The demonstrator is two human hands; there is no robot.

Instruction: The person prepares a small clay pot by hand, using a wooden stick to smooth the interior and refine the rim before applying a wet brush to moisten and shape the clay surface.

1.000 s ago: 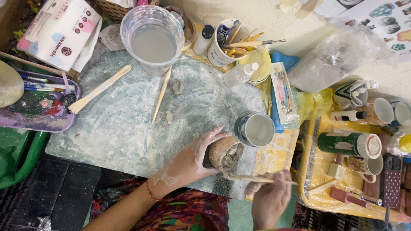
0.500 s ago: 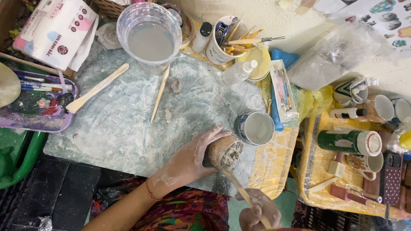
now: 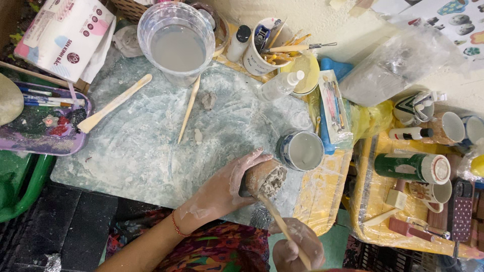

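Clay cup (image 3: 265, 180) in left hand (image 3: 227, 189), stick (image 3: 282, 226) inside

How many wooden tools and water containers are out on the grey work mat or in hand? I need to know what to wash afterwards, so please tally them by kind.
Wooden tools: 3, the flat spatula and thin stick on the mat, plus the stick in the right hand.
Containers of cloudy water: 2, the clear tub and small cup.
Total: 5
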